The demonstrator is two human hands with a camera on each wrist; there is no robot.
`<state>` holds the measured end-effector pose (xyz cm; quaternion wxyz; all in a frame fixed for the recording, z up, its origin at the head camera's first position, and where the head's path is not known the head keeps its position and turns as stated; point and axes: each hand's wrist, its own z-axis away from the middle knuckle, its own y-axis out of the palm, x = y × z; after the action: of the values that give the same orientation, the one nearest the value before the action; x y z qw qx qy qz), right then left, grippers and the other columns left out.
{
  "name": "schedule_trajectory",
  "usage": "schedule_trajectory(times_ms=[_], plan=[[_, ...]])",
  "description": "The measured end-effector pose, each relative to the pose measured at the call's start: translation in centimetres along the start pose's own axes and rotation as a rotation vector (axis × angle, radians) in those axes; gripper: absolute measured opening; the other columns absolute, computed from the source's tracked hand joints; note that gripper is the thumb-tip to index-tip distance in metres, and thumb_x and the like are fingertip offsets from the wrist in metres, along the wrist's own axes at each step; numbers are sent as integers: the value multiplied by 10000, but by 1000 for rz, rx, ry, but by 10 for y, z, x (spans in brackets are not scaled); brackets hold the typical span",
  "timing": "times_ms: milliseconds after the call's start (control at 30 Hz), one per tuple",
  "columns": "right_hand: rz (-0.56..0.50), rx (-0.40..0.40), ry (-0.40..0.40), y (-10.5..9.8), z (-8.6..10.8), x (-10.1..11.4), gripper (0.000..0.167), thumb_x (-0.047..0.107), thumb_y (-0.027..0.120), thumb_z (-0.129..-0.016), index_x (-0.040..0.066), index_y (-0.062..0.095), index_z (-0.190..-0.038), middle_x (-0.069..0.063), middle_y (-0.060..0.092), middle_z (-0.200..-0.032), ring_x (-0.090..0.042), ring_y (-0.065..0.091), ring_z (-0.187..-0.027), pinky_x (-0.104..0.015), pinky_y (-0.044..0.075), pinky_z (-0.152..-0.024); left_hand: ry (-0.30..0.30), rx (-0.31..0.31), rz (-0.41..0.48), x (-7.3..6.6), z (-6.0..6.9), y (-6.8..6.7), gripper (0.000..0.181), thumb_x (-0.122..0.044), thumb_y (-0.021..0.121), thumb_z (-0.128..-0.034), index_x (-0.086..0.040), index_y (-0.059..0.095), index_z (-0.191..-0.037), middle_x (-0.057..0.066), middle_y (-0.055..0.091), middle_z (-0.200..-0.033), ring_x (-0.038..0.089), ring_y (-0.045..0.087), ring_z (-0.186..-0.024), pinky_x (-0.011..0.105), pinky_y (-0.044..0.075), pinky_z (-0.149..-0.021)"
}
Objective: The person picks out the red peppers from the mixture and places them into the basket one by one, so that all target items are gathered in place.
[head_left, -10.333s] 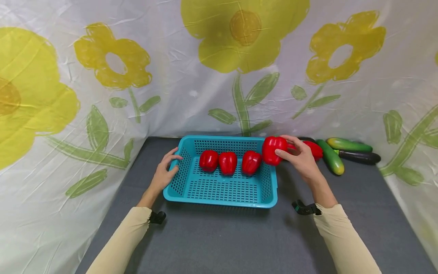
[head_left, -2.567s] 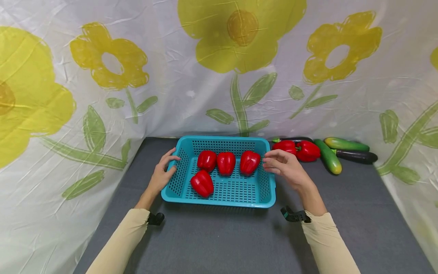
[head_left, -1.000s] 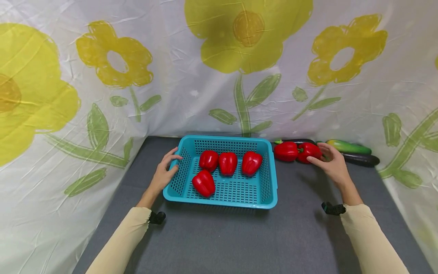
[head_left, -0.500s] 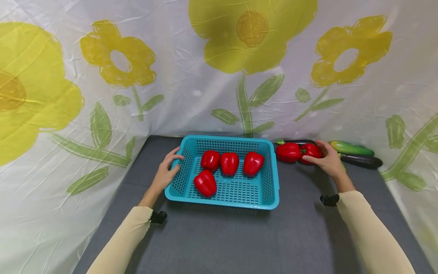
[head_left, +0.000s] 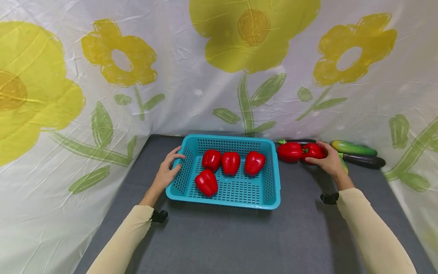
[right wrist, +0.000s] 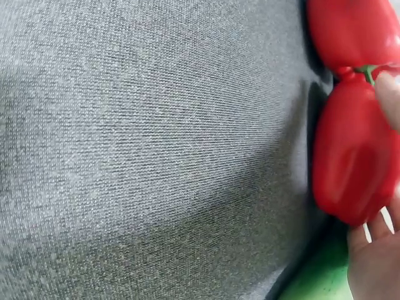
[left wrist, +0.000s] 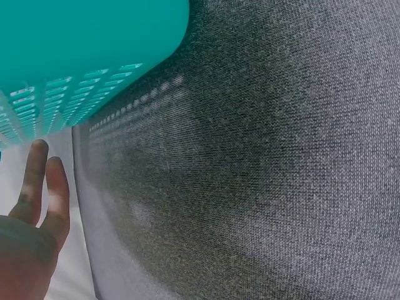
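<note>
A blue perforated basket [head_left: 222, 204] holds several red bell peppers, one of them [head_left: 207, 183] in front of the row. At its left wall is the left hand [head_left: 166, 171], fingers spread at the rim; in the left wrist view two fingers of the hand [left wrist: 45, 206] reach up beside the basket [left wrist: 94, 37]. Right of the basket, the right hand [head_left: 329, 158] has its thumb and fingers round a red pepper [head_left: 312, 153] lying on the table. The right wrist view shows this pepper [right wrist: 355, 150] between thumb and fingers of the hand [right wrist: 378, 256].
Another red pepper [head_left: 289, 152] touches the gripped one on its left. Behind them lies an eggplant [head_left: 302, 141]. Farther right are a green-yellow zucchini [head_left: 354, 148], a second eggplant [head_left: 364, 160] and a partly hidden zucchini [head_left: 344, 166]. A flowered cloth [head_left: 191, 106] hangs behind the dark table [head_left: 219, 243].
A fourth pepper now lies in the basket, set down since the oldest frame. From the basket's right side, the right hand has moved right to another pepper. The left hand stays at the rim.
</note>
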<state>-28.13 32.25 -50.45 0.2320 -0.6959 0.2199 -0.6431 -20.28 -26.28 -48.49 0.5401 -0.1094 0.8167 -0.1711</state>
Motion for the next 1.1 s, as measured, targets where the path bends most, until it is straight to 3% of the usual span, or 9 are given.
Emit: schedule_trajectory(times_ms=[233,400,467,733,1100], plan=[[-15,-43,14,0,0,-1,769,149,809,-886,-47,402,-1508,-321,436,-1470,-478,449,-1269,-544,425,-967,2,-5,-5,1,0,1,275,151,498,-931,142,604,-1185,348,313,-1539,539,275,-1402,708,319,-1023],[-30,-78,28,0,0,-2,751,182,810,-887,-47,426,-1491,-320,469,-1446,-459,479,-1252,-310,449,-880,5,-6,-5,2,0,1,276,145,502,-929,133,608,-1184,347,315,-1538,541,276,-1399,714,317,-1020],[-35,-85,32,0,0,-3,748,202,811,-888,-45,434,-1485,-316,479,-1437,-456,485,-1245,-267,437,-850,6,-8,0,2,0,1,274,149,501,-929,127,607,-1180,347,315,-1537,540,275,-1400,716,315,-1018],[-26,-111,60,-2,4,-4,757,286,809,-887,-18,454,-1482,-293,474,-1455,-454,475,-1264,-412,441,-895,-1,4,9,5,1,1,278,142,497,-945,118,610,-1199,330,302,-1554,516,258,-1419,722,296,-1026],[-58,-161,92,-11,11,5,781,351,754,-922,13,404,-1534,-303,412,-1493,-496,476,-1255,-359,464,-824,-12,-7,-6,2,1,1,275,141,497,-935,115,609,-1185,333,310,-1547,507,267,-1418,713,305,-1028]])
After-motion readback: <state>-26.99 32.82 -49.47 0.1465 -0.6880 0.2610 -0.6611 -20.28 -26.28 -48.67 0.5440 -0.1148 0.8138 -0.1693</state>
